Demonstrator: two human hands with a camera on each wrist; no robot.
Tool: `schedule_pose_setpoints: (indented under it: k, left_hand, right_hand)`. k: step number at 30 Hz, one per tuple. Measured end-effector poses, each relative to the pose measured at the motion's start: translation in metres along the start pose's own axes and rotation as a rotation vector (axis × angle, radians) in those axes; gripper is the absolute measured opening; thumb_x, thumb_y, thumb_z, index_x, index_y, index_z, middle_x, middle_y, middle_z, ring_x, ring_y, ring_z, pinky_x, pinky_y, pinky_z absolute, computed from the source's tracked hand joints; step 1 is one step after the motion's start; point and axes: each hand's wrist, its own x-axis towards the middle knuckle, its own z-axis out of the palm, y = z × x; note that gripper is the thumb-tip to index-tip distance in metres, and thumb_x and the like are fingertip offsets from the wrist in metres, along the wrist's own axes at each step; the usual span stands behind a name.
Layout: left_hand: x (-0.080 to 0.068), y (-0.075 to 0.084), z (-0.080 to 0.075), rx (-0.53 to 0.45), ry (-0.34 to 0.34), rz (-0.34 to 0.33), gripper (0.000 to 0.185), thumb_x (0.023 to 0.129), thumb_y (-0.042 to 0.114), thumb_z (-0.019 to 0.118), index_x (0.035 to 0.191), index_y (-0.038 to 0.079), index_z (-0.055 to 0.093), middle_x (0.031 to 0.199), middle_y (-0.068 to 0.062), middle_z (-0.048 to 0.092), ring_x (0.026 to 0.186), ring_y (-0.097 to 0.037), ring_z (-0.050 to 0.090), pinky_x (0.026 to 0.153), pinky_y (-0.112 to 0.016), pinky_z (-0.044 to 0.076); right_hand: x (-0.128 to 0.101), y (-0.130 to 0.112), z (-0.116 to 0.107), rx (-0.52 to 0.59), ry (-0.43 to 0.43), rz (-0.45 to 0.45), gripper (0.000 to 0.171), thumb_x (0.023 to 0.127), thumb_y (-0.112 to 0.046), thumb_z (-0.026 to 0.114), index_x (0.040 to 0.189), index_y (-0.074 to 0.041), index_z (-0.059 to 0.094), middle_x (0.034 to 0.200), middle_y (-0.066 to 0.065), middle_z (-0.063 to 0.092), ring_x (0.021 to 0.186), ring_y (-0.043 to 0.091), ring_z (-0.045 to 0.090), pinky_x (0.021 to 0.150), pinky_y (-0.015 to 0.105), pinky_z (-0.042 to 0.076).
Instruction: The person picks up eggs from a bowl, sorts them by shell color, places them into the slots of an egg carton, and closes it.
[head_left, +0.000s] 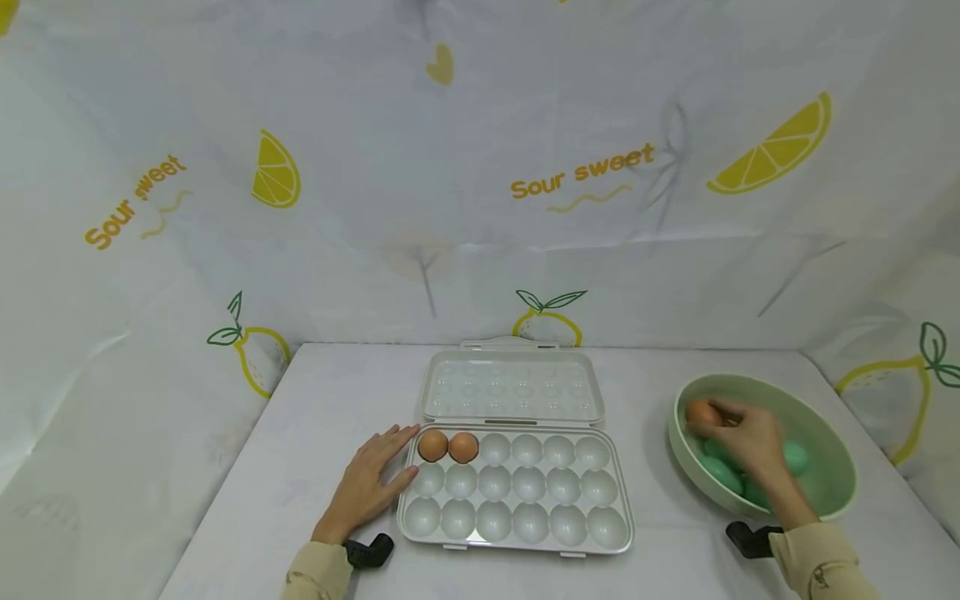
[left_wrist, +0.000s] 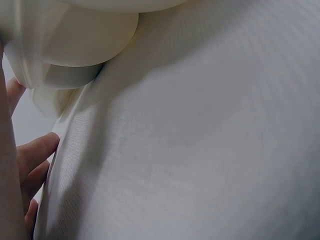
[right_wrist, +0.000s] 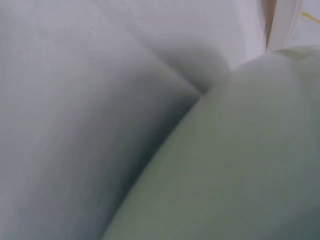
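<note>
My right hand pinches a brown egg inside the left part of a pale green bowl. Beneath it lie several green eggs, partly hidden by the hand. In the head view, a white egg tray stands with its lid laid back, and two brown eggs fill the leftmost hollows of its far row. My left hand rests at the tray's left edge, its fingers spread and fairly straight. The left wrist view shows its fingers beside the tray's underside. The right wrist view shows only the bowl's outer wall.
The clear lid lies behind the tray, hinged to it. White cloth covers the table, and a lemon-printed curtain hangs along its far side. Black wrist cameras sit on both wrists.
</note>
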Motion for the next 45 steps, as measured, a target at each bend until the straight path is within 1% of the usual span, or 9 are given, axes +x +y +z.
schedule_pose_setpoints:
  k: [9,13,16,18,20,21,31,38,45]
  left_hand:
    - [0.001,0.001,-0.001,-0.009,0.006,0.002,0.059,0.094,0.038,0.069,0.150,0.030,0.053,0.148,0.001,0.062,0.141,-0.035,0.054,0.120,-0.060,0.040]
    - [0.000,0.001,-0.001,0.001,0.002,-0.001,0.059,0.094,0.038,0.070,0.149,0.030,0.054,0.148,0.001,0.062,0.141,-0.035,0.055,0.120,-0.060,0.040]
    - [-0.001,0.002,-0.001,0.007,-0.002,-0.005,0.059,0.094,0.038,0.070,0.149,0.029,0.054,0.148,0.001,0.062,0.141,-0.035,0.054,0.120,-0.060,0.040]
    - [-0.001,0.002,-0.001,0.007,-0.001,-0.005,0.058,0.093,0.038,0.070,0.149,0.028,0.055,0.148,0.001,0.062,0.141,-0.035,0.054,0.120,-0.059,0.040]
    - [-0.002,0.002,-0.001,0.006,0.002,-0.005,0.058,0.093,0.038,0.070,0.149,0.027,0.055,0.148,0.001,0.062,0.141,-0.035,0.054,0.120,-0.059,0.040]
    - [-0.002,0.002,-0.001,0.004,0.004,-0.003,0.058,0.093,0.037,0.070,0.149,0.027,0.055,0.148,0.001,0.062,0.141,-0.035,0.054,0.120,-0.059,0.040]
    - [-0.001,0.002,-0.001,0.009,0.007,0.006,0.059,0.093,0.037,0.070,0.149,0.028,0.054,0.148,0.002,0.062,0.141,-0.035,0.054,0.121,-0.059,0.040]
    - [-0.001,0.002,-0.001,0.003,0.000,-0.004,0.059,0.094,0.038,0.070,0.150,0.030,0.053,0.148,0.001,0.062,0.141,-0.034,0.054,0.121,-0.059,0.039]
    - [-0.001,0.002,-0.001,0.006,-0.005,-0.011,0.059,0.093,0.039,0.070,0.150,0.030,0.053,0.148,0.001,0.061,0.142,-0.034,0.054,0.121,-0.058,0.039]
  right_hand:
    - [0.001,0.000,-0.001,-0.049,-0.023,-0.051,0.052,0.075,-0.018,0.090,0.116,0.009,0.072,0.114,0.032,0.071,0.080,-0.030,0.037,0.064,-0.001,0.037]
    - [-0.001,0.000,-0.002,-0.002,-0.025,-0.106,0.049,0.076,-0.016,0.091,0.115,0.009,0.073,0.110,0.029,0.074,0.081,-0.029,0.043,0.065,-0.002,0.042]
    - [-0.003,-0.002,-0.003,0.114,-0.030,-0.109,0.049,0.079,-0.013,0.088,0.118,0.011,0.070,0.104,-0.003,0.079,0.083,-0.028,0.050,0.067,-0.001,0.049]
    - [-0.005,-0.004,-0.004,0.193,-0.035,-0.093,0.051,0.082,-0.013,0.086,0.122,0.013,0.067,0.102,-0.026,0.072,0.085,-0.028,0.054,0.069,0.000,0.052]
    - [-0.007,-0.005,-0.004,0.247,-0.040,-0.087,0.053,0.084,-0.012,0.085,0.124,0.015,0.065,0.099,-0.041,0.060,0.086,-0.026,0.057,0.071,0.001,0.054]
    - [-0.007,-0.006,-0.004,0.259,-0.039,-0.090,0.053,0.084,-0.012,0.084,0.125,0.016,0.064,0.099,-0.043,0.058,0.086,-0.026,0.058,0.071,0.001,0.055]
    - [-0.014,-0.023,-0.006,0.359,0.063,-0.070,0.057,0.083,-0.002,0.083,0.130,0.018,0.058,0.102,-0.040,0.060,0.097,-0.021,0.058,0.081,0.001,0.055]
    - [-0.016,-0.039,0.000,0.382,0.120,-0.038,0.054,0.080,0.002,0.084,0.128,0.013,0.063,0.102,-0.031,0.062,0.097,-0.015,0.060,0.082,0.002,0.055]
    - [-0.020,-0.069,0.006,0.457,0.120,-0.024,0.060,0.080,-0.002,0.085,0.134,0.010,0.061,0.111,-0.035,0.064,0.106,-0.020,0.059,0.086,0.004,0.055]
